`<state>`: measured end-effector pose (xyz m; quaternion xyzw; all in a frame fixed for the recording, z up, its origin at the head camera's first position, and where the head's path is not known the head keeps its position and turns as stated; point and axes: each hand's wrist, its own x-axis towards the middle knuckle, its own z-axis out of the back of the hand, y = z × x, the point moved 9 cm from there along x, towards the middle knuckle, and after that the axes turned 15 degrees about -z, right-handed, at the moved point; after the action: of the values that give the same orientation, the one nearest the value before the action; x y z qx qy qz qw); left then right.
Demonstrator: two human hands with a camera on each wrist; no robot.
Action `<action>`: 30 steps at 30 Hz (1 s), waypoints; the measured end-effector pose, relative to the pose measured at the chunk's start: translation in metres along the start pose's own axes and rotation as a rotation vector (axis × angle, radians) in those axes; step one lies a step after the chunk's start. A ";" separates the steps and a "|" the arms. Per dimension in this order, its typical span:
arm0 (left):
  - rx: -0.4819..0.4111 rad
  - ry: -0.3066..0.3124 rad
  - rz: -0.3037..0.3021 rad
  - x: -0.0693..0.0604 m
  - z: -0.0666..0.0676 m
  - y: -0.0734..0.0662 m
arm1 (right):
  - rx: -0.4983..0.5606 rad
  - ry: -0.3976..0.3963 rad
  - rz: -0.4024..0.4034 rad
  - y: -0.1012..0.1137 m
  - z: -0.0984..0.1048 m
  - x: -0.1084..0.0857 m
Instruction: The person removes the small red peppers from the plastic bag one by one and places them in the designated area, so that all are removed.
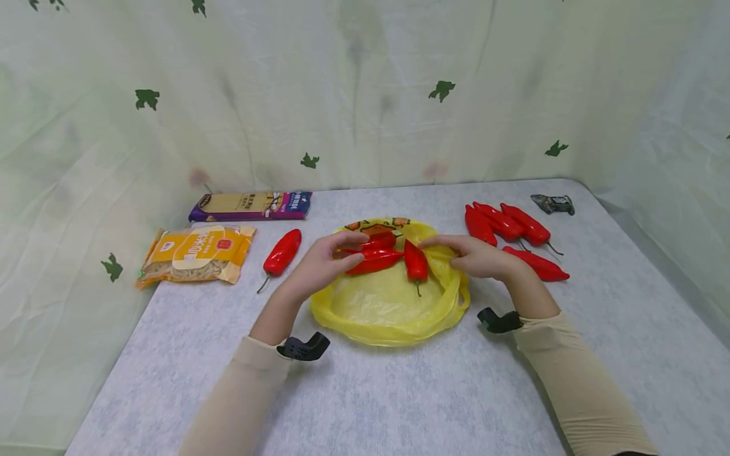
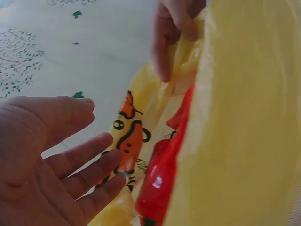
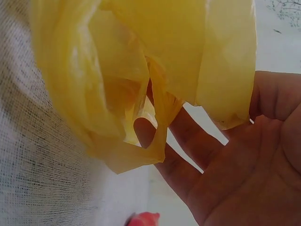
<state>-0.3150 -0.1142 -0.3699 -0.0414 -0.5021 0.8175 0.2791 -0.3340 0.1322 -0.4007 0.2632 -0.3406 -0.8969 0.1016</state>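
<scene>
A yellow plastic bag (image 1: 379, 329), its mouth spread wide, lies mid-table with three red peppers (image 1: 416, 263) visible inside. At the bag's right rim, my right hand (image 1: 476, 254) pinches the plastic between thumb and fingers; in the right wrist view, part of those fingers (image 3: 183, 174) is hidden behind the bag. My left hand (image 1: 325, 263) is at the left rim beside the peppers, thumb and fingers spread apart with nothing held, as the left wrist view shows. A printed cartoon on the bag (image 2: 129, 146) faces that hand's fingertips.
One red pepper (image 1: 282, 252) lies left of the bag. Several more red peppers (image 1: 527, 225) are grouped at the right, near a small dark packet (image 1: 553, 204). At the back left are a purple-and-tan package (image 1: 245, 206) and an orange food packet (image 1: 199, 253). A curtain (image 1: 365, 95) hangs behind the table.
</scene>
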 end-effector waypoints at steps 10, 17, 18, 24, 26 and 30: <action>0.103 0.082 0.002 0.002 -0.018 0.015 | 0.012 0.019 -0.006 -0.002 -0.002 0.002; 0.158 0.086 0.006 0.004 -0.021 0.021 | 0.020 0.022 -0.025 -0.004 -0.003 0.003; 0.164 0.089 0.007 0.004 -0.021 0.022 | 0.022 0.022 -0.028 -0.004 -0.003 0.003; 0.183 0.120 0.008 0.004 -0.024 0.030 | 0.030 0.027 -0.037 -0.004 -0.003 0.004; 0.195 0.134 0.002 0.004 -0.025 0.031 | 0.033 0.031 -0.035 -0.004 -0.003 0.004; 0.214 0.155 -0.004 0.003 -0.028 0.032 | 0.026 0.027 -0.030 -0.003 -0.003 0.004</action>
<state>-0.3207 -0.1009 -0.4101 -0.0735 -0.3889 0.8603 0.3214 -0.3354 0.1311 -0.4062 0.2815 -0.3468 -0.8902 0.0893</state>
